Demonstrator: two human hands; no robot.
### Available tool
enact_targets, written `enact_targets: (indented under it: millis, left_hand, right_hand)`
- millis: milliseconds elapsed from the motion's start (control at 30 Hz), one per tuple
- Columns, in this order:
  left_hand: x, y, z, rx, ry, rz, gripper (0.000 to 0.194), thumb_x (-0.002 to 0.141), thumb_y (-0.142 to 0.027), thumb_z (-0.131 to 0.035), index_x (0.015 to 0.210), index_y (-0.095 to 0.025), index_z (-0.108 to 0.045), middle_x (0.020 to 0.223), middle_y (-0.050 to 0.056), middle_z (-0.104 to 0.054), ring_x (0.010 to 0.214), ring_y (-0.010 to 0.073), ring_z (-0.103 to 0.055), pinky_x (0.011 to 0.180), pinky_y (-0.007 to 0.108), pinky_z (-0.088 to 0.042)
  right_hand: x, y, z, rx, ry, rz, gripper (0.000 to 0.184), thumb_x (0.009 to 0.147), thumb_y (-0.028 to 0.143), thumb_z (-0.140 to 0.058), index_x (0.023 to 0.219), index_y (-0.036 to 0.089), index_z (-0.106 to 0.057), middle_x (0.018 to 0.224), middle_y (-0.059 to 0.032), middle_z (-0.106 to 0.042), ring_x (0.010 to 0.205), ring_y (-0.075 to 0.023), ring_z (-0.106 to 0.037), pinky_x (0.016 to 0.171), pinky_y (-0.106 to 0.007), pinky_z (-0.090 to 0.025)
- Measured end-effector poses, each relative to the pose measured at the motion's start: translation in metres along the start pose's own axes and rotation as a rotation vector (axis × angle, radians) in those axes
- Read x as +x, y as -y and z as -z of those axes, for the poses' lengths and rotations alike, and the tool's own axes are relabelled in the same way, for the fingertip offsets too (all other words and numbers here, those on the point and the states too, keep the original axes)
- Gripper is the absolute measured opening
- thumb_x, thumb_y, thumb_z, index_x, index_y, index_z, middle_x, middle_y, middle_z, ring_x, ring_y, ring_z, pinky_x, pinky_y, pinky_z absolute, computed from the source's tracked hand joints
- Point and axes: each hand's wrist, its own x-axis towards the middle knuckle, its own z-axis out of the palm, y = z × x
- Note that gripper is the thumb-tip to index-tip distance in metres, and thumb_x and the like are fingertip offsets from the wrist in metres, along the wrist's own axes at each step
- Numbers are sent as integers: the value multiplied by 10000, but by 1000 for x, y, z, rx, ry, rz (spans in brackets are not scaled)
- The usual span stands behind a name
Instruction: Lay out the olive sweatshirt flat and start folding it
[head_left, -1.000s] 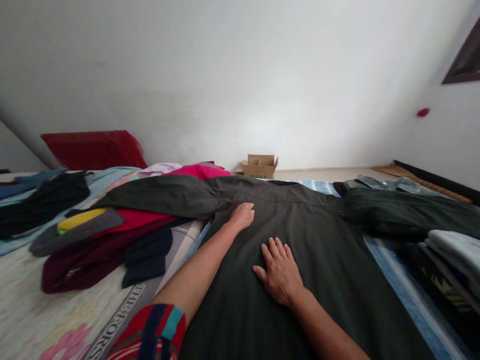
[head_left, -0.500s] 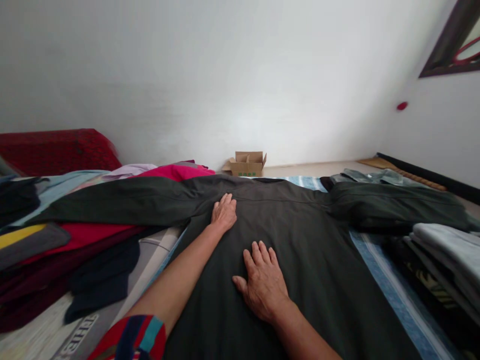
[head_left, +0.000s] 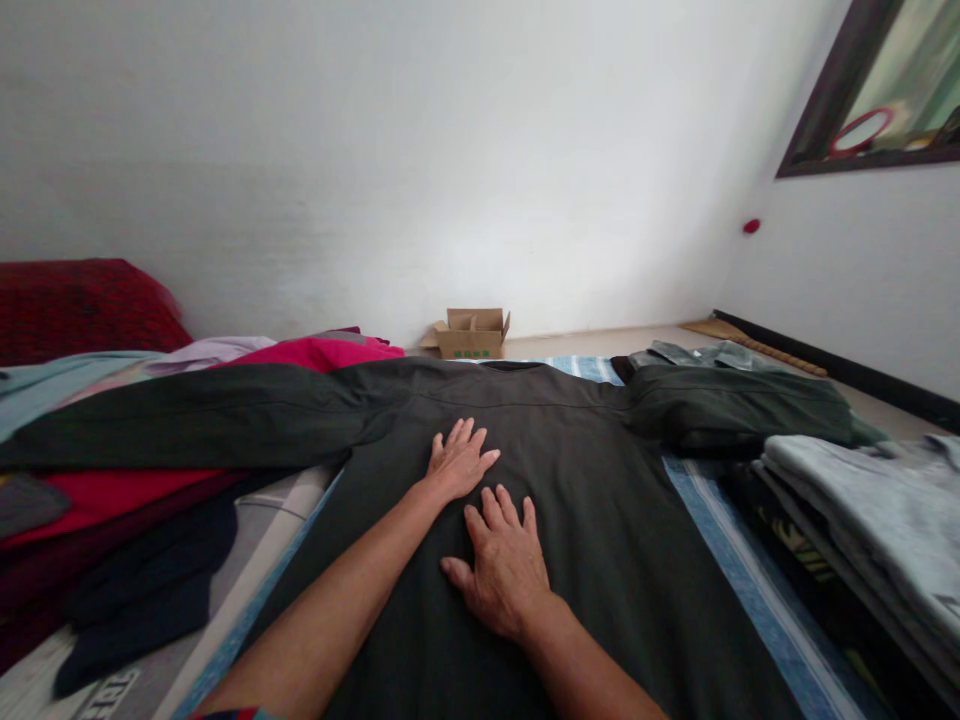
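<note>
A dark green long-sleeved garment (head_left: 607, 530) lies spread flat on the bed, its collar (head_left: 510, 366) at the far side. My left hand (head_left: 459, 462) rests palm down on its chest area, fingers spread. Just below that, my right hand (head_left: 501, 565) presses flat on the same cloth, and the two hands almost touch. One sleeve (head_left: 187, 410) stretches to the left over other clothes. The opposite sleeve (head_left: 731, 405) lies bunched at the right.
Folded grey clothes (head_left: 862, 530) are stacked at the right, beside a blue striped sheet (head_left: 739, 570). Red, maroon and navy clothes (head_left: 127, 540) lie heaped at the left. A cardboard box (head_left: 469, 335) sits on the floor by the white wall.
My left hand has slid down toward my right hand, closing the gap between them. The whole scene has shifted left in view as my head turned right.
</note>
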Motion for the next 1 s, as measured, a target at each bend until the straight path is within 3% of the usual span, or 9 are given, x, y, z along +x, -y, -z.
enact_targets:
  millis: [100, 200, 267, 367, 433, 533, 767, 1000]
  left_hand:
    - [-7, 1, -3, -28, 45, 12, 622, 914, -536, -271, 1422, -182, -333, 1526, 123, -202, 1405, 285, -141, 1078, 564, -154]
    - [-9, 6, -7, -52, 69, 18, 650, 910, -573, -230, 1443, -207, -293, 1535, 99, -176, 1408, 283, -129, 1077, 575, -144]
    - [-11, 7, -7, -52, 60, 19, 663, 905, -593, -213, 1444, -214, -291, 1537, 89, -172, 1409, 280, -123, 1078, 572, -144]
    - [-13, 7, -5, -50, 69, 25, 666, 903, -598, -213, 1445, -219, -287, 1539, 81, -164, 1411, 272, -117, 1079, 568, -142]
    - [-14, 8, -2, -51, 82, 15, 663, 903, -599, -213, 1447, -227, -281, 1540, 73, -160, 1411, 269, -116, 1080, 568, -136]
    - [-16, 12, -1, -60, 84, -2, 674, 896, -612, -213, 1446, -229, -282, 1540, 67, -165, 1409, 277, -120, 1078, 576, -127]
    - [-26, 34, -3, -42, 64, 54, 688, 892, -612, -223, 1441, -204, -295, 1529, 90, -201, 1405, 271, -144, 1080, 565, -123]
    - [-46, 54, 2, -44, 61, 85, 665, 909, -562, -235, 1430, -157, -313, 1524, 104, -219, 1402, 252, -167, 1092, 466, -185]
  right_hand:
    - [11, -2, 14, 21, -48, -82, 460, 902, 430, -401, 1276, 187, -514, 1457, -115, -361, 1363, -277, -259, 1090, -503, -180]
    - [33, -20, 38, -108, -102, -164, 455, 935, 394, -312, 1304, 192, -484, 1439, -97, -390, 1334, -231, -317, 1069, -414, -253]
    - [47, -45, 53, -223, -115, -227, 482, 945, 417, -277, 1327, 184, -457, 1460, -96, -354, 1345, -229, -289, 1070, -399, -241]
    - [55, -95, 65, -280, -88, -324, 586, 936, 479, -290, 1391, 119, -376, 1489, -146, -281, 1381, -287, -183, 1085, -469, -155]
    - [53, -128, 66, -309, -43, -389, 680, 921, 556, -274, 1415, 93, -338, 1493, -174, -258, 1386, -306, -159, 1082, -507, -123]
    - [49, -157, 60, -345, -1, -417, 737, 906, 622, -212, 1447, 127, -285, 1516, -140, -214, 1397, -294, -116, 1090, -497, -96]
    - [50, -174, 60, -419, -3, -431, 788, 876, 682, -136, 1452, 162, -276, 1516, -135, -209, 1393, -299, -122, 1085, -479, -107]
    - [40, -195, 73, -472, -5, -439, 722, 903, 624, -186, 1421, 142, -329, 1487, -151, -271, 1371, -306, -192, 1064, -462, -171]
